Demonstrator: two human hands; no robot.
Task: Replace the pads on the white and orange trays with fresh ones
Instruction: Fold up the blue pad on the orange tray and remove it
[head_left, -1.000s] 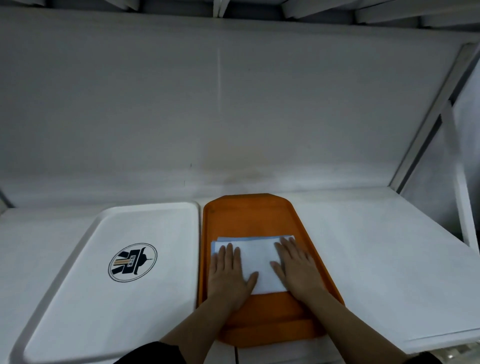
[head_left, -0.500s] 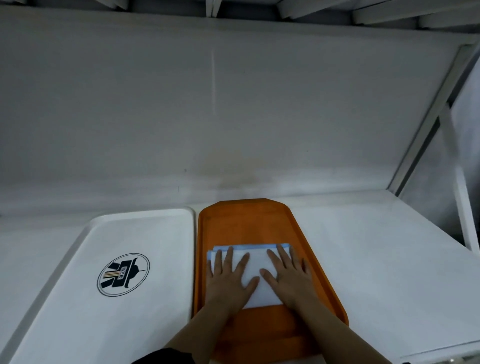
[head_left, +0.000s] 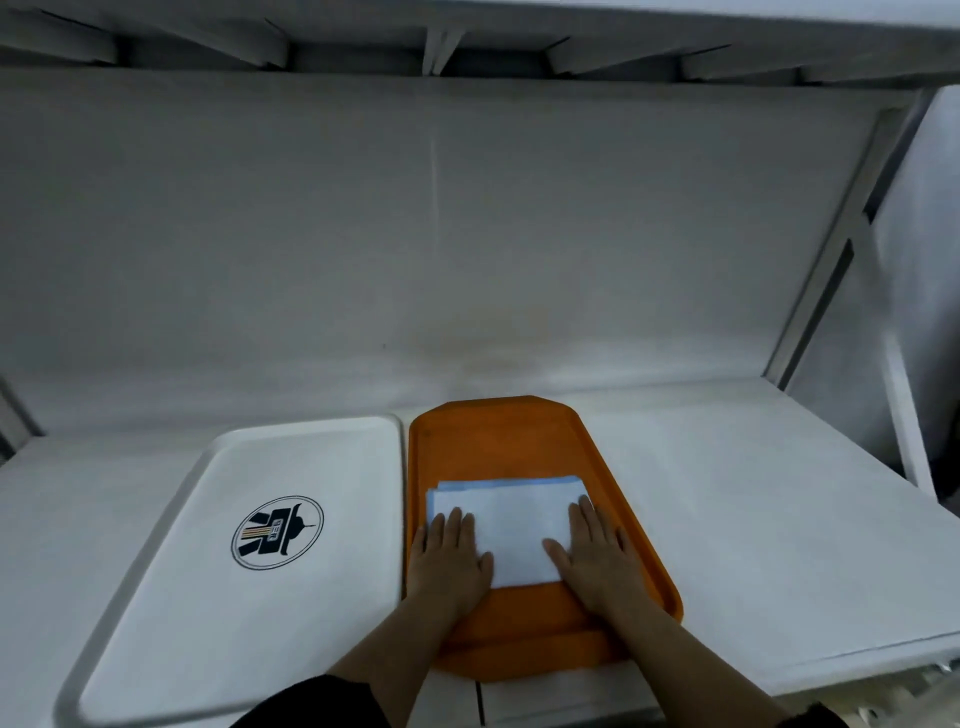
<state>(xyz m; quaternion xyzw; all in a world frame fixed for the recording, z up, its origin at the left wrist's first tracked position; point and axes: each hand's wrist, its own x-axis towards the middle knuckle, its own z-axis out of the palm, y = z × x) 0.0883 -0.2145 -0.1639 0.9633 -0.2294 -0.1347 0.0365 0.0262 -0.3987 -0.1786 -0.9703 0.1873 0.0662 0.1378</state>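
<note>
My left hand (head_left: 451, 564) lies flat, palm down, fingers straight and close together, the thumb angled out to the right. Its fingers rest on the left side of the pad (head_left: 511, 525), and the heel of the hand sits on bare orange below the pad's near edge. My right hand (head_left: 595, 558) mirrors it on the pad's right side: flat, fingers straight and pointing away from me, thumb reaching left across the white. Neither hand curls round anything; both simply press down. Both forearms come up from the near edge of the shelf (head_left: 753, 519), and a dark sleeve (head_left: 317, 704) shows at my left elbow.

The pad is a folded white rectangle with a pale blue layer peeping out along its far and left edges. It lies across the middle of the orange tray (head_left: 498, 441), spanning almost from one side rim to the other, with bare tray beyond it and in front of it.

On the left part of the shelf sits the white tray (head_left: 291, 467), holding nothing; a round dark emblem (head_left: 277, 532) is printed in its middle. The orange tray stands just beside its right rim, lengthwise away from me, its near end poking slightly past the shelf's front edge. The right part of the shelf runs out to a slanted white frame post (head_left: 831, 249) at the far right corner.
</note>
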